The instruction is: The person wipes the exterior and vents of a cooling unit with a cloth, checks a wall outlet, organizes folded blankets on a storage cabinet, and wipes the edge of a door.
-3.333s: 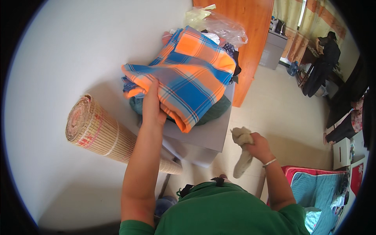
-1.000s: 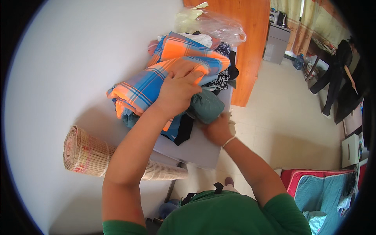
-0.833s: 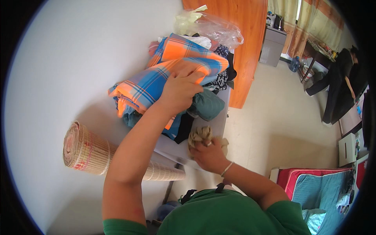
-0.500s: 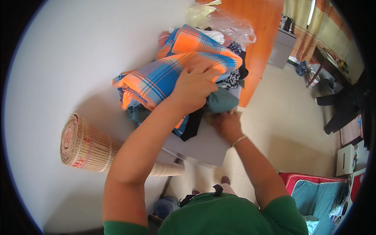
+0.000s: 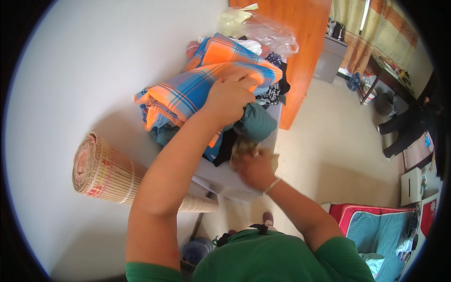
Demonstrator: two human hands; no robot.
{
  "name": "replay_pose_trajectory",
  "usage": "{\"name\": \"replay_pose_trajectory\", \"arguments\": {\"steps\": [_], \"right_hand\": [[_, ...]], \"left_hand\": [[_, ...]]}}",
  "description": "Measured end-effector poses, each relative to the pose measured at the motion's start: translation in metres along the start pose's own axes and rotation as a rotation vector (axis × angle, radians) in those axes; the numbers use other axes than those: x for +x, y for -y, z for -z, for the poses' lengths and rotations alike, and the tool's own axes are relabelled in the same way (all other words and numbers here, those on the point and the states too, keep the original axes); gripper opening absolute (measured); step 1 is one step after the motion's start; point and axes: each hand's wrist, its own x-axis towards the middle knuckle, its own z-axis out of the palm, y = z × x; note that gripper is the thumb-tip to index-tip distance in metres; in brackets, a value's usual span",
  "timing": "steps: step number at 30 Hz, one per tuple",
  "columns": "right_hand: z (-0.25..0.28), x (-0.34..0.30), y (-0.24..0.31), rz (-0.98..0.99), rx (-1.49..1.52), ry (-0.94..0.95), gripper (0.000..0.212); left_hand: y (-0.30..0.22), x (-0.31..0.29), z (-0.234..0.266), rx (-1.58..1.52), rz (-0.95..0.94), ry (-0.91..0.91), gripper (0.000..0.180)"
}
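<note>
Pressing down on a big, soft cloth with blue, orange and grey checks (image 5: 188, 96), the left hand (image 5: 230, 101) has its fingers bent over the folds. Some of the fingertips are hidden, so I cannot tell if this grip pinches the cloth or just pushes on it. The checked cloth lies on top of a pile of clothes on a smooth, light grey counter (image 5: 223, 176), next to the white wall (image 5: 94, 56).

The right hand (image 5: 256, 168) is down low, at the front of the counter. Its grip is closed around a bunched-up, tan cloth rag (image 5: 240, 148), and bits of the rag poke out on both sides. The hand is a bit blurry. A thin, pale band (image 5: 272, 186) goes around that wrist.

Just above the right hand, a dark green, puffy cloth bundle (image 5: 257, 123) sticks out from under the pile. A piece of black cloth (image 5: 226, 148) hangs out beside it. At the back of the pile sits a crinkly, see-through plastic bag (image 5: 275, 35), near a tall, flat, orange wood panel (image 5: 305, 56).

To the left, a rolled-up, tan straw mat with red marks (image 5: 112, 174) leans at a slant, partly behind the left arm.
</note>
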Motion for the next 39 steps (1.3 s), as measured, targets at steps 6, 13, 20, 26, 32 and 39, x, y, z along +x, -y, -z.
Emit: {"name": "replay_pose_trajectory", "arguments": {"steps": [6,13,20,26,32,39], "right_hand": [[0.03,-0.038,0.026,0.05,0.201,-0.009,0.03],[-0.029,0.028,-0.109,-0.464,0.285,-0.119,0.03],[-0.025,0.044,-0.119,-0.519,0.184,-0.157,0.031],[0.015,-0.037,0.004,-0.313,0.147,-0.089,0.033],[0.023,-0.05,0.054,0.08,0.017,-0.086,0.034],[-0.012,-0.002,0.086,0.213,-0.116,-0.169,0.035]], "left_hand": [[0.005,0.003,0.0,-0.054,0.026,0.023,0.025],[0.001,0.0,0.004,-0.006,0.005,-0.013,0.025],[0.008,0.006,-0.002,-0.057,0.006,-0.064,0.024],[0.017,-0.001,-0.008,-0.086,0.026,-0.015,0.022],[0.009,-0.001,-0.01,-0.062,-0.017,-0.027,0.019],[0.009,-0.004,-0.009,-0.055,-0.062,-0.07,0.026]]}}
